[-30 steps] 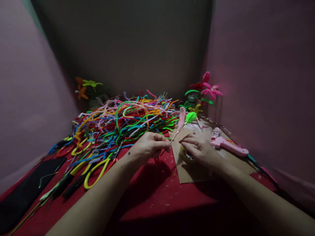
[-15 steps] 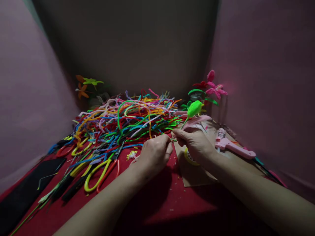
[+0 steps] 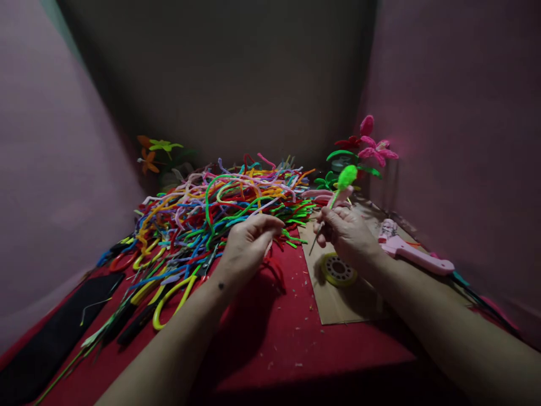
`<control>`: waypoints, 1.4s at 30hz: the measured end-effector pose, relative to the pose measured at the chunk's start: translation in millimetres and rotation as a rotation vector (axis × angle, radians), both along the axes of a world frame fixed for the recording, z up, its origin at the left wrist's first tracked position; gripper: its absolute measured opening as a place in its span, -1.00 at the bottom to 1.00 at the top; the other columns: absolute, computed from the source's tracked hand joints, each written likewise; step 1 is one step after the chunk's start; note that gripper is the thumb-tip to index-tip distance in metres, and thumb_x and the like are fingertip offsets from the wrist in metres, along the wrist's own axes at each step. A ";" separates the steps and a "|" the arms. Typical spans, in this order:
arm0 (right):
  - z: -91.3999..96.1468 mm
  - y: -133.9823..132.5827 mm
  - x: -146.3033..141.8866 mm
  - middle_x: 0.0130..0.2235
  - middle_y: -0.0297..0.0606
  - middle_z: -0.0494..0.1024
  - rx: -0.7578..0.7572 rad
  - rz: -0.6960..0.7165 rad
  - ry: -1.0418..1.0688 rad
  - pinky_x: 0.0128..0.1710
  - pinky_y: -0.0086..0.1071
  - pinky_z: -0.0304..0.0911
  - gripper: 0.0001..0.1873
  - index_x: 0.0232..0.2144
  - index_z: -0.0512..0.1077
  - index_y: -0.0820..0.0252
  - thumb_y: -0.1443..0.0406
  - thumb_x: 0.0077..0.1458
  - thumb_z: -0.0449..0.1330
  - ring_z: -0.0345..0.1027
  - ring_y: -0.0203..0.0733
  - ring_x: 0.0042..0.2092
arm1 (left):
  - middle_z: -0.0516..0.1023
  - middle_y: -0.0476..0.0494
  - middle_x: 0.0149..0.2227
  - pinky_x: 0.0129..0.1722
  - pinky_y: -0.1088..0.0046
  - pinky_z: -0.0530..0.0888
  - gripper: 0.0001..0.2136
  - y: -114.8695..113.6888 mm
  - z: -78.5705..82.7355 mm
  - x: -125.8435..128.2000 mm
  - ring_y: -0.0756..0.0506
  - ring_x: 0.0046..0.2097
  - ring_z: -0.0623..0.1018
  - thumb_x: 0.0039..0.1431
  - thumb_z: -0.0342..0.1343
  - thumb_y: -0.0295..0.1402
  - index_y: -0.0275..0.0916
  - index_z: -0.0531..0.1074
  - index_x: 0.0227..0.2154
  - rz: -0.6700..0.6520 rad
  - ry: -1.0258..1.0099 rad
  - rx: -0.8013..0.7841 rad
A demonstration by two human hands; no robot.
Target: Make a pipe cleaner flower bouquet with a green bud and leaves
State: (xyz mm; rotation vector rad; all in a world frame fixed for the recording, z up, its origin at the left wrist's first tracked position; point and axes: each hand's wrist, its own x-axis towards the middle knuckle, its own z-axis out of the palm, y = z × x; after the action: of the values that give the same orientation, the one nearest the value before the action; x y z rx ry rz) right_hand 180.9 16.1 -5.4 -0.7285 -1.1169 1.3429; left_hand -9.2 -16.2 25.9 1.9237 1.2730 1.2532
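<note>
My right hand [image 3: 346, 231] is closed round the thin stem of a small craft piece with a fuzzy green bud [image 3: 346, 176] at its top, held above a sheet of brown cardboard [image 3: 359, 301]. A pale pink pipe-cleaner loop shows just beside the bud. My left hand [image 3: 249, 242] hovers over the near edge of a big heap of coloured pipe cleaners [image 3: 220, 203], fingers curled and pinched together; what they hold I cannot make out.
A roll of green tape [image 3: 337, 270] lies on the cardboard. A pink glue gun [image 3: 416, 258] lies at the right. Yellow-handled scissors [image 3: 173, 296] rest left of my forearm. Finished pipe-cleaner flowers stand at the back right [image 3: 372, 148] and back left [image 3: 154, 152]. Red cloth covers the table.
My hands have come apart. The right one lifted the green bud piece up and to the right, uncovering the tape roll. The left one drew back over the pile.
</note>
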 end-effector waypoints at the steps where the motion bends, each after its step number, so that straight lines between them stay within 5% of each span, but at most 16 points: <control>1: -1.3 -1.5 -1.7 -0.60 -0.38 0.41 -0.007 0.022 -0.029 -0.71 -0.51 0.12 -0.69 -0.53 0.31 0.24 0.11 -0.04 0.23 0.24 -0.40 -0.68 | 0.52 -0.05 -0.49 -0.38 0.51 0.38 -0.86 1.4 2.5 -1.9 0.00 -0.43 0.47 0.04 0.06 -0.37 -0.28 0.50 -0.41 0.044 -0.075 -0.041; 5: -4.3 -8.1 -8.2 -0.63 -0.41 0.38 -0.016 0.102 -0.123 -0.73 -0.53 0.04 -0.66 -0.53 0.33 0.24 0.06 -0.02 0.20 0.19 -0.43 -0.70 | 0.35 0.05 -0.70 -0.54 0.58 0.25 -0.81 4.1 3.6 -5.1 0.08 -0.61 0.31 0.03 0.10 -0.29 -0.31 0.47 -0.56 0.087 -0.150 -0.169; 12: -3.7 -21.9 -17.9 -0.71 -0.46 0.26 0.027 0.241 -0.176 -0.67 -0.50 -0.03 -0.62 -0.67 0.27 0.23 0.10 -0.03 0.20 0.06 -0.44 -0.66 | 0.42 0.00 -0.50 -0.49 0.61 0.23 -0.77 -2.0 -10.9 4.8 0.12 -0.51 0.30 0.00 0.18 -0.28 -0.29 0.52 -0.29 -0.217 -0.368 -0.432; 18: -8.5 -26.4 -19.9 -0.69 -0.45 0.28 -0.023 0.333 -0.215 -0.63 -0.50 -0.02 -0.63 -0.66 0.33 0.27 0.11 -0.03 0.22 0.08 -0.45 -0.65 | 0.38 -0.02 -0.53 -0.54 0.61 0.20 -0.81 -3.9 -25.1 17.1 0.14 -0.55 0.26 -0.07 0.25 -0.31 -0.35 0.53 -0.41 -0.263 -0.648 -0.486; 23: -9.8 -26.0 -13.7 -0.55 -0.27 0.49 -0.040 0.511 -0.179 -0.52 -0.47 0.13 -0.64 -0.44 0.47 0.32 0.08 0.06 0.14 0.25 -0.39 -0.57 | 0.41 -0.04 -0.55 -0.53 0.55 0.27 -0.81 -2.3 -22.9 16.0 0.09 -0.55 0.33 -0.10 0.27 -0.32 -0.37 0.50 -0.48 -0.203 -0.681 -0.447; 26: -8.6 -24.7 -12.4 -0.54 -0.25 0.51 -0.026 0.575 -0.143 -0.49 -0.46 0.14 -0.68 -0.47 0.47 0.33 0.13 0.02 0.18 0.28 -0.37 -0.54 | 0.44 -0.07 -0.51 -0.49 0.54 0.29 -0.82 -5.0 -16.2 15.3 0.08 -0.52 0.34 -0.07 0.24 -0.33 -0.37 0.49 -0.46 -0.199 -0.612 -0.413; 32: -2.1 -29.6 -18.2 -0.58 -0.32 0.49 0.026 0.340 -0.288 -0.51 -0.47 0.12 -0.76 -0.53 0.45 0.26 0.18 -0.01 0.19 0.23 -0.38 -0.56 | 0.46 0.01 -0.46 -0.56 0.60 0.24 -0.79 -9.7 1.0 11.1 0.10 -0.54 0.32 -0.09 0.23 -0.41 -0.29 0.44 -0.32 -0.085 -0.585 -0.212; 36: -1.5 -33.8 -20.5 -0.59 -0.33 0.46 0.121 0.252 -0.433 -0.53 -0.47 0.10 -0.75 -0.57 0.45 0.24 0.20 0.03 0.15 0.20 -0.38 -0.57 | 0.46 0.00 -0.45 -0.41 0.55 0.36 -0.83 -7.6 4.6 6.6 0.06 -0.44 0.42 -0.13 0.27 -0.40 -0.29 0.43 -0.44 -0.086 -0.615 -0.165; 42: -2.7 -36.3 -21.5 -0.61 -0.37 0.41 0.135 0.225 -0.469 -0.53 -0.47 0.12 -0.76 -0.55 0.47 0.23 0.22 0.05 0.13 0.21 -0.38 -0.57 | 0.53 -0.05 -0.37 -0.27 0.46 0.40 -0.92 -13.8 1.0 2.8 -0.01 -0.32 0.49 0.01 0.18 -0.40 -0.24 0.50 -0.55 0.039 -0.307 0.166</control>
State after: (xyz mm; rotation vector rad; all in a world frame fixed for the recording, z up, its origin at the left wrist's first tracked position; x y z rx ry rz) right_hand 159.4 -20.2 -8.1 -0.8618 -1.6876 1.2996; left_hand -6.3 -30.1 26.8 1.7344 1.0816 1.6462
